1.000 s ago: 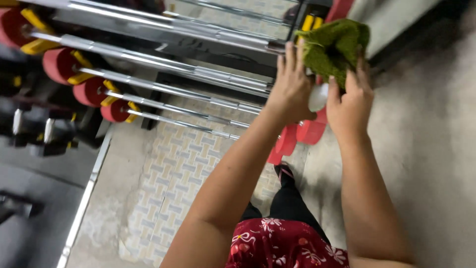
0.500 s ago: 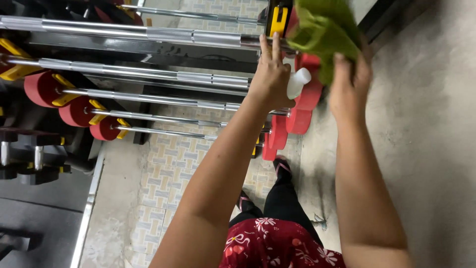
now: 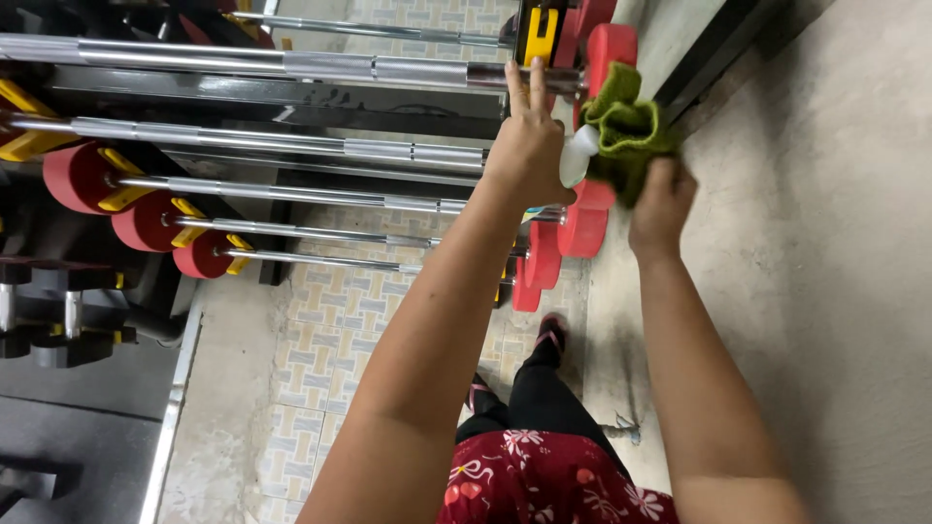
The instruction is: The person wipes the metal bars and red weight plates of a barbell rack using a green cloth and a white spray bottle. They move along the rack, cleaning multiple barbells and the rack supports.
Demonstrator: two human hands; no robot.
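Fingers: the right hand (image 3: pixel 662 206) has its fingers clamped on a bunched green cloth (image 3: pixel 626 131); the left hand (image 3: pixel 529 146) grips a white spray bottle (image 3: pixel 579 155), two fingers (image 3: pixel 525 85) straight up and apart.
Cloth: one, pressed against the end of a red weight plate (image 3: pixel 612 49), just beside the bottle.
Bottle: one, mostly hidden behind the left hand, only its white top showing.
Barbells: about six steel bars (image 3: pixel 291 66) lying across a black rack (image 3: pixel 291 97).
Red plates: three on the left ends (image 3: pixel 78 178), at least four on the right ends.
Dumbbells: two or so at the far left (image 3: pixel 39 320).
Floor: patterned tiles (image 3: pixel 330 320) beneath the rack, bare concrete to the right.
Change: half a second ago the cloth was raised higher, at the top of the view; it now sits lower against the plate, and the right hand has dropped beneath it.
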